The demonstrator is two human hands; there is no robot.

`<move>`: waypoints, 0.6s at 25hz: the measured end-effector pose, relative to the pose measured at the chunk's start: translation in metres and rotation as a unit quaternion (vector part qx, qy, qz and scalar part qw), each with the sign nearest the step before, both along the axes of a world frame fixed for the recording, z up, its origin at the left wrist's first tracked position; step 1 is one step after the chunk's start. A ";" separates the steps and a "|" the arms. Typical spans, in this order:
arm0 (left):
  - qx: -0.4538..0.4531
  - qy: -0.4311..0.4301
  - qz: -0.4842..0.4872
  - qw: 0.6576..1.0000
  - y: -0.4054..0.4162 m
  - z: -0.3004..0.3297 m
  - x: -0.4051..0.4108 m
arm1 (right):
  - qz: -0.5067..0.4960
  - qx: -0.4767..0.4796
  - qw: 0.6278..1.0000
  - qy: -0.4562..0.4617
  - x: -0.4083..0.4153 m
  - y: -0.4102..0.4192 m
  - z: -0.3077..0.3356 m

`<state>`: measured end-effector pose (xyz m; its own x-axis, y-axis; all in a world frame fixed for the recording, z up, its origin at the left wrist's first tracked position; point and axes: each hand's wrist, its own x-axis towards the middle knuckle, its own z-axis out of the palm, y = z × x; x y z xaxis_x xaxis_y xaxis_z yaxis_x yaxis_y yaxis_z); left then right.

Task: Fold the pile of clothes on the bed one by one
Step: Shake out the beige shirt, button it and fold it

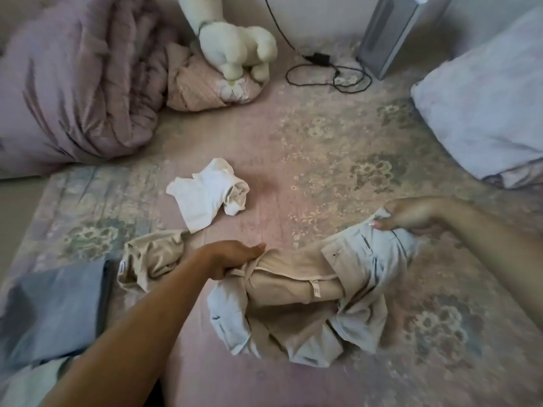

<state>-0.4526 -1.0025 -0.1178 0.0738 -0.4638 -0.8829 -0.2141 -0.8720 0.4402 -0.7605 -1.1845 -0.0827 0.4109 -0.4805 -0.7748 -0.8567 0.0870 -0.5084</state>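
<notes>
At your far left a folded blue garment (55,301) lies on the floral bed sheet (323,136), with a pale cloth (32,383) just below it at the frame's corner. Above them, a bunched lilac duvet (73,83) fills the upper left. Beside the blue piece a crumpled beige garment (150,257) rests on the bed; a small white label shows at its edge, too small to read. Your left hand (232,257) reaches across it, its fingers curled round one end of the beige and pale blue garment (317,292), thumb stretched forward. Beyond your hand, a crumpled white garment (208,195) lies alone on the sheet, apart from everything else. Further back, a white plush toy (238,45) stands on a pink quilted cushion (199,83). The garment you hold stretches between both hands, partly bunched, with a pocket panel showing and a small white tag (316,290) near its middle; the mark on the tag is blurred and cannot be read. To the back right a black cable (329,74) coils on the bed near a grey upright appliance (393,33). Your right hand (411,215) pinches the far end of the same garment, fingers closed on the fabric. A pale blue pillow (487,107) sits at your far right.
</notes>
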 end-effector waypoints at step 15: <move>-0.210 -0.261 0.210 0.919 -0.137 -0.306 0.051 | -0.062 -0.484 0.873 0.016 0.115 -0.098 -0.327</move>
<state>-0.4014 -1.1399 -0.4236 0.6864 -0.5893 -0.4262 -0.1749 -0.7026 0.6898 -0.6455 -1.2822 -0.4100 0.2955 -0.9553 0.0094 -0.8862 -0.2778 -0.3707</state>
